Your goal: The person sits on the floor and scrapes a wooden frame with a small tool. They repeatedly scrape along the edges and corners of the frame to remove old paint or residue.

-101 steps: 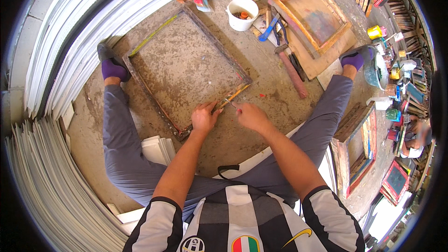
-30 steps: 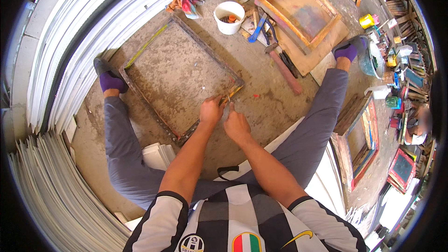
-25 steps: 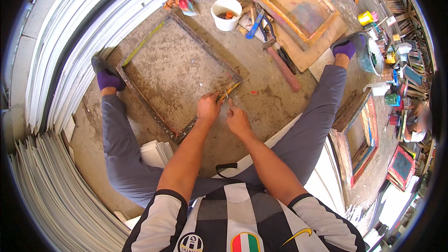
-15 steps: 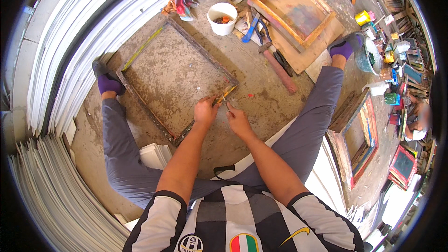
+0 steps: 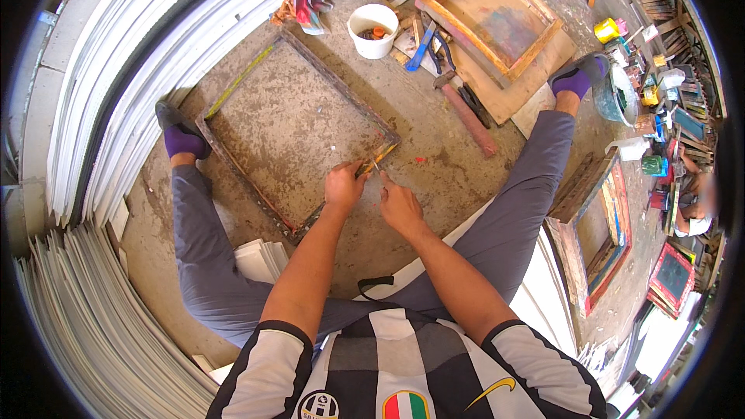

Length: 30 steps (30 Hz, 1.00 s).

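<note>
One large wooden screen frame (image 5: 295,132) lies flat on the concrete floor (image 5: 434,147) at centre-left of the frame, its long axis running from the upper left down toward the lower right, one near corner pointing at the person's hands in the middle of the picture. The left hand (image 5: 344,186) rests on that corner's yellowish rail, fingers curled and pinching something small there; the right hand (image 5: 398,203) is closed round a thin tool (image 5: 375,164) whose tip meets the same rail, though the tool is too small to name. To do this well, I judge the left hand should pin the rail firmly while the right works in short, controlled strokes along the wood, keeping the tip away from the mesh. Outward, a hammer (image 5: 464,112) lies to the upper right, a white bucket (image 5: 373,29) sits above, and a second wooden frame (image 5: 497,19) rests on a board at the top right.
</note>
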Each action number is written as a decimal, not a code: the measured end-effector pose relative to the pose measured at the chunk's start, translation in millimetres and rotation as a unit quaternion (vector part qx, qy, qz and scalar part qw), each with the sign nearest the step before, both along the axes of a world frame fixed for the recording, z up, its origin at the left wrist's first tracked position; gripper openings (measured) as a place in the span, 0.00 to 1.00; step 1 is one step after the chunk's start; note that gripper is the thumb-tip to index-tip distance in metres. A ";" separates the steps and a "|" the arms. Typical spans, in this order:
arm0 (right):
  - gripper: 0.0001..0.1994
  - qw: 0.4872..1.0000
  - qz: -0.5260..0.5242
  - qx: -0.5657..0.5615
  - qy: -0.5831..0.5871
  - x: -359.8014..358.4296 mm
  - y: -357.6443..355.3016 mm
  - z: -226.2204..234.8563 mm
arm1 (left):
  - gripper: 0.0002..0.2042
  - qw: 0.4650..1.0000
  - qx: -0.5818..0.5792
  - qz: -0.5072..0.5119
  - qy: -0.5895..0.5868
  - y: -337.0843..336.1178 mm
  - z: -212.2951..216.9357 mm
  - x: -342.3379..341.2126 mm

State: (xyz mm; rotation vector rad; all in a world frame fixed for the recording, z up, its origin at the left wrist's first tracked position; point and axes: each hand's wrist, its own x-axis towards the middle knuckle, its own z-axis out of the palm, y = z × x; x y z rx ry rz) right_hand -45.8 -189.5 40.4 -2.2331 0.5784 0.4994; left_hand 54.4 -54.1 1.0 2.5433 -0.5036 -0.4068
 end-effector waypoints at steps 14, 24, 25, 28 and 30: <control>0.27 0.996 -0.069 0.022 -0.052 -2.5 17.1 -36.9 | 0.20 1.000 -0.012 -0.006 -0.024 1.4 -7.1 -4.5; 0.25 0.837 -0.299 0.458 0.011 -8.8 -5.6 -25.2 | 0.20 0.999 -0.005 0.005 -0.038 2.4 -8.3 -2.3; 0.25 0.843 -0.287 0.455 0.010 -9.9 -6.9 -27.9 | 0.20 1.000 -0.004 0.009 -0.024 1.5 -6.7 -3.0; 0.25 0.977 -0.103 0.143 -0.120 -14.7 -7.8 -55.3 | 0.20 1.000 -0.003 0.018 -0.003 -4.4 1.3 -2.8; 0.25 0.993 -0.048 -0.036 -0.101 -15.5 2.0 -43.6 | 0.20 0.999 -0.006 0.030 -0.009 -0.4 -3.9 -5.5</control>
